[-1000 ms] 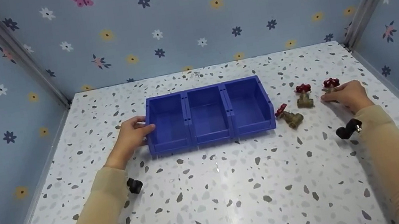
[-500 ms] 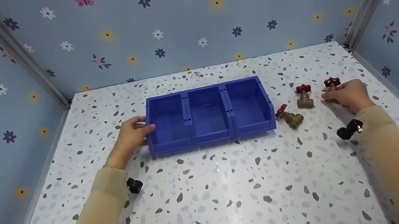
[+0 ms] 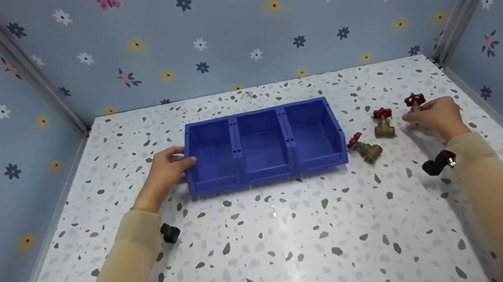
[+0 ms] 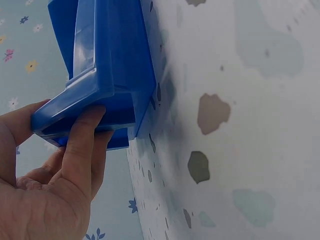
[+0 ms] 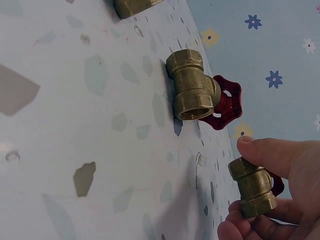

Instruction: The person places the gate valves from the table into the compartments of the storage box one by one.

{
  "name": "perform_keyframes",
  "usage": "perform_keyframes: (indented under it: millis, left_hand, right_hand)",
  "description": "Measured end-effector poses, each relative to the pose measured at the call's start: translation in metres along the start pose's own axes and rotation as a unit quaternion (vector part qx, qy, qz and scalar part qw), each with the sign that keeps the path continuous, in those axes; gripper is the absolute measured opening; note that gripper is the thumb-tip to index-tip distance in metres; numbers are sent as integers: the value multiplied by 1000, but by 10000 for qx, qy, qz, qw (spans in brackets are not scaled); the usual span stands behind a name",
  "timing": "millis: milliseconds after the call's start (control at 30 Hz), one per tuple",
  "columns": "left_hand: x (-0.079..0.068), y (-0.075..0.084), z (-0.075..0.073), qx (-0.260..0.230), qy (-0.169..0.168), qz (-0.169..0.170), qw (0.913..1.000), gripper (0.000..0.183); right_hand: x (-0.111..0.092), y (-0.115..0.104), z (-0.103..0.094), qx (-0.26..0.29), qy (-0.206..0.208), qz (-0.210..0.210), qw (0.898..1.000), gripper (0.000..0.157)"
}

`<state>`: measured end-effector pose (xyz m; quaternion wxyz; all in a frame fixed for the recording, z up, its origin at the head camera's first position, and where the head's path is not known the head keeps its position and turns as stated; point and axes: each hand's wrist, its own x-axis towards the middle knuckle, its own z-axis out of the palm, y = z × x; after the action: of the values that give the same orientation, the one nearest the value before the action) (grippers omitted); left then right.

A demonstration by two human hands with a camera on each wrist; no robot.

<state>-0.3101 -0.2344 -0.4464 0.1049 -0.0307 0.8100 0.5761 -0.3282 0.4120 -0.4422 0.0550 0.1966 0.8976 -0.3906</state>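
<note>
My left hand (image 3: pixel 166 168) grips the left side wall of a blue three-compartment bin (image 3: pixel 266 173), thumb over the rim and fingers against the outside. In the left wrist view the fingers (image 4: pixel 80 150) curl under the edge of the bin (image 4: pixel 120 60). My right hand (image 3: pixel 438 117) pinches a brass gate valve (image 5: pixel 252 187) with a red handwheel (image 3: pixel 414 99), held just off the table. A second valve (image 3: pixel 383 124) stands upright to its left, handwheel on top. Nearer the bin, a third valve (image 3: pixel 368 150) lies tilted on its side.
The bin's three compartments show bare blue floors. White speckled tabletop (image 3: pixel 268 249) spreads in front of the bin. Flowered blue panels (image 3: pixel 233 28) stand at the back and both sides, with metal posts in the corners.
My right hand has raised its valve slightly from the table. The left hand keeps its grip on the bin, and the other two valves stay in place.
</note>
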Motion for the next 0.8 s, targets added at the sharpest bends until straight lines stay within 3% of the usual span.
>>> perform_keyframes:
  millis: [233,800]
  left_hand:
    - [-1,0,1,-39,38,-54,10000,51]
    - [-1,-1,1,-80,78,-133,9998,50]
  right_hand:
    - [-2,-7,1,-99,132,-204,9997,85]
    - [-9,-28,5,99,44,-232,9997,96]
